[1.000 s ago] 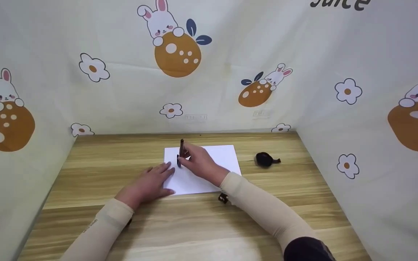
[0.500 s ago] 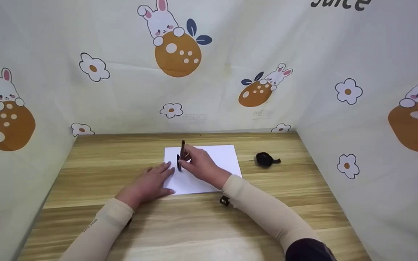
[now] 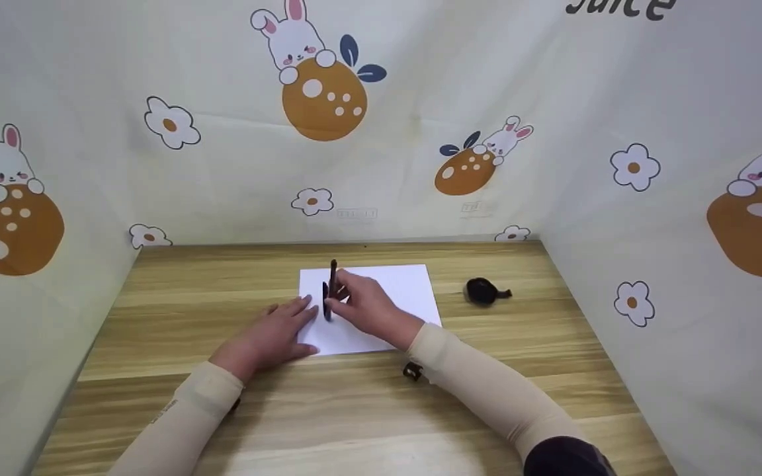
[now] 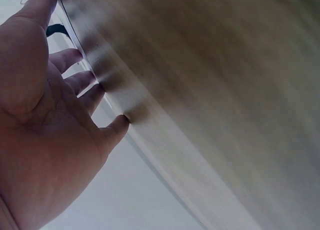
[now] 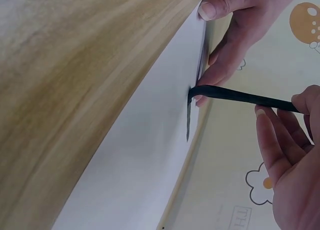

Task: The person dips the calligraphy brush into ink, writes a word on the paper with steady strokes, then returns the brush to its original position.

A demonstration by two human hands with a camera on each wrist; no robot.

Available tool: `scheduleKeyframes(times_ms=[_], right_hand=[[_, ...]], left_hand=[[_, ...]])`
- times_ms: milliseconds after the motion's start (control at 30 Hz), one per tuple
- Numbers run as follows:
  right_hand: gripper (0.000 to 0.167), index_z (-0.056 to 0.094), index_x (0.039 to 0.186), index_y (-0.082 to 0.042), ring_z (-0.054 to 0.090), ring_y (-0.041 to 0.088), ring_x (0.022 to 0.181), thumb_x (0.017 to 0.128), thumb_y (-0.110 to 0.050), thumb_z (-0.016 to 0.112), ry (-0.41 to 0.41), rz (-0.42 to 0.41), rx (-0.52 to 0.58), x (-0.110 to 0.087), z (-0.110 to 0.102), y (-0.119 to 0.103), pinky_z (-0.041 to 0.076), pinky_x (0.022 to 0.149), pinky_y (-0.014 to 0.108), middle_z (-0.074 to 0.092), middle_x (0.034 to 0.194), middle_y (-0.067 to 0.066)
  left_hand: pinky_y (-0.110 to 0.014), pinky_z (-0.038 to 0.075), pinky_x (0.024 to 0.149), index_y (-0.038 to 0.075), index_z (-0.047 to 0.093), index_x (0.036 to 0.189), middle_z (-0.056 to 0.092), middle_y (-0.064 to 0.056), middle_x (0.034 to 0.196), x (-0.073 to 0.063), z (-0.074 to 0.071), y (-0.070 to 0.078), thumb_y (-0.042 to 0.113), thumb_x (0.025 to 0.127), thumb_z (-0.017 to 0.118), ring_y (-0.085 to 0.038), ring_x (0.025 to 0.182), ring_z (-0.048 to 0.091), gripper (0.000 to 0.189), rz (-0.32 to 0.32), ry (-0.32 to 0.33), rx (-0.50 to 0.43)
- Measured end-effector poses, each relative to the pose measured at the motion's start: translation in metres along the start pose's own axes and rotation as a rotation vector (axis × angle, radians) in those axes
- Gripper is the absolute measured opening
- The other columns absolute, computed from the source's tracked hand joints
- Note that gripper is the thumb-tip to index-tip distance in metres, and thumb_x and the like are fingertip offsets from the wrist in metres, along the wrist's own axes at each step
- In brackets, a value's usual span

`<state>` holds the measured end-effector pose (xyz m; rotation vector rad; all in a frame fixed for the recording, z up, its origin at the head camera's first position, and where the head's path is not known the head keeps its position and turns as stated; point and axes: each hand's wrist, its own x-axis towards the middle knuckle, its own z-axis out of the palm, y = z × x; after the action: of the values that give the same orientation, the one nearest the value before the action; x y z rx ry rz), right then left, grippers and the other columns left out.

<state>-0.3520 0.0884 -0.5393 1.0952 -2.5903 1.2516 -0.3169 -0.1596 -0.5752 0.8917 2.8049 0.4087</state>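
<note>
My right hand [image 3: 368,304] pinches the dark handle of a brush [image 5: 240,96] between thumb and fingers, over the left part of a white sheet of paper [image 3: 394,284]. The brush's black tip bends against the sheet in the right wrist view. A black vertical stroke [image 3: 325,294] runs down the paper to that tip. My left hand [image 3: 268,337] rests on the sheet's left edge, fingers spread. In the left wrist view, the fingertips [image 4: 122,121] press down at the surface.
To the right of the paper sits a small black dish with a short handle [image 3: 482,291]. The wood-grain table [image 3: 328,423] is bordered by a printed cloth backdrop [image 3: 235,165] behind and on both sides.
My right hand and the brush have moved a little toward me, down the sheet. The black stroke has grown longer at its near end. The left hand stays put.
</note>
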Motion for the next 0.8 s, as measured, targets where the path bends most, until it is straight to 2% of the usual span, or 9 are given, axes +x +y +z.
scheduleKeyframes(times_ms=[433, 800], right_hand=[[0.015, 0.066, 0.116, -0.011, 0.076, 0.006, 0.099, 0.105, -0.01, 0.077, -0.036, 0.01, -0.004, -0.0046, -0.0005, -0.0034, 0.062, 0.084, 0.02, 0.077, 0.109, -0.002], [0.015, 0.065, 0.115, -0.009, 0.079, 0.019, 0.098, 0.104, -0.009, 0.076, -0.034, -0.031, 0.008, -0.0067, -0.0001, -0.006, 0.063, 0.082, 0.023, 0.077, 0.105, 0.002]], left_hand=[[-0.072, 0.027, 0.128, 0.003, 0.042, 0.17, 0.03, -0.021, 0.179, -0.0012, -0.001, 0.002, 0.054, 0.106, 0.071, -0.041, 0.165, 0.028, 0.086, -0.017, -0.017, 0.004], [-0.074, 0.028, 0.126, 0.0, 0.045, 0.167, 0.034, -0.025, 0.176, -0.0024, -0.0024, 0.0029, 0.051, 0.106, 0.073, -0.044, 0.163, 0.033, 0.084, -0.001, 0.014, -0.007]])
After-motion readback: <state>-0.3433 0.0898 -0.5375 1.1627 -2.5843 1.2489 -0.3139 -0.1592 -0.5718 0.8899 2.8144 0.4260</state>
